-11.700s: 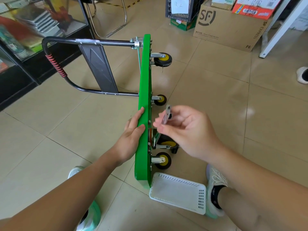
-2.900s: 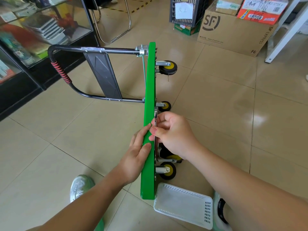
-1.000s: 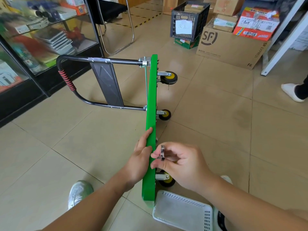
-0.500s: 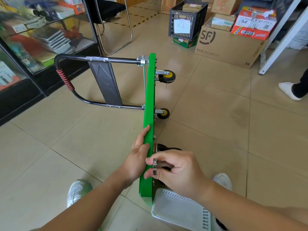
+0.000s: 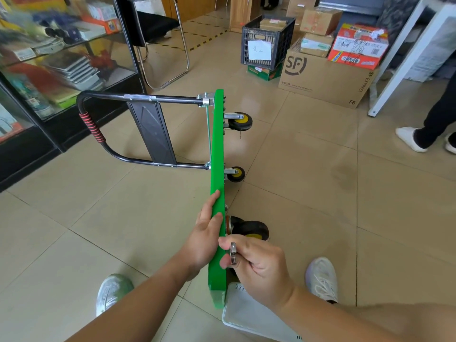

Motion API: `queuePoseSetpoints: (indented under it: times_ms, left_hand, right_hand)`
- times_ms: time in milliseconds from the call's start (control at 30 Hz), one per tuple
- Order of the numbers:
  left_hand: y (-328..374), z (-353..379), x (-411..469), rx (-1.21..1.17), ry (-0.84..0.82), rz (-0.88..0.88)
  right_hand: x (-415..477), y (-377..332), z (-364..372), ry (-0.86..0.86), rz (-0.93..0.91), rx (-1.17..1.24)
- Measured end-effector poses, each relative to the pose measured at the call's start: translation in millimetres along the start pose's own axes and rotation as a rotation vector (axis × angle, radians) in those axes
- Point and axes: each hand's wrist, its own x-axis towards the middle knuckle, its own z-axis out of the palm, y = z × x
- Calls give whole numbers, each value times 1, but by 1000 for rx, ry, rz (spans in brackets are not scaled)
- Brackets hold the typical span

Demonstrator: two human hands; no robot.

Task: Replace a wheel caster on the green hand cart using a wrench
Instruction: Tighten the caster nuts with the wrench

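The green hand cart [image 5: 217,154] stands on its side edge on the tiled floor, its black handle [image 5: 103,99] folded out to the left. Two yellow-hubbed casters [image 5: 240,121] [image 5: 235,174] stick out to the right at the far end. A larger black caster [image 5: 249,229] sits near the deck just beyond my right hand. My left hand [image 5: 206,236] holds the deck's top edge, thumb on top and fingers behind it. My right hand [image 5: 256,267] pinches the metal wrench [image 5: 233,253] close against the deck's underside. What the wrench sits on is hidden.
A white perforated basket [image 5: 249,314] lies on the floor by the cart's near end, between my shoes [image 5: 112,291] [image 5: 322,278]. A glass display cabinet [image 5: 56,70] lines the left. Cardboard boxes [image 5: 323,77] and a black crate [image 5: 266,43] stand far ahead. Another person's feet [image 5: 410,138] are at right.
My right hand with the wrench has moved down the deck toward the near end over the last seconds. The camera tilted up. My left hand keeps its hold on the edge.
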Motion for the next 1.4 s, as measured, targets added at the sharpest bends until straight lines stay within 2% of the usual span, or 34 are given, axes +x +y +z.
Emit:
queuePoseSetpoints:
  times_ms: [233,533,633,800,1133,1300,1400]
  left_hand:
    - [-5,1,0,6,2,32]
    - [-8,-4,-1,14,-25,32]
    - [-17,-3,5,-81,-14,32]
    - [-18,-1,7,-87,7,79]
    - [-9,-3,4,-118,-5,67]
    - [-6,-2,1,-124,-66,26]
    - [-3,0,-1,-67,-71,12]
  right_hand:
    - [-5,1,14,122,90,68]
    - [11,-4,8,26,115,110]
    - [17,-8,10,62,234,143]
    - [30,-11,11,99,401,258]
    - [41,-27,9,58,482,223]
    - [41,-35,-1,-77,445,9]
    - [42,-37,-11,-107,447,-31]
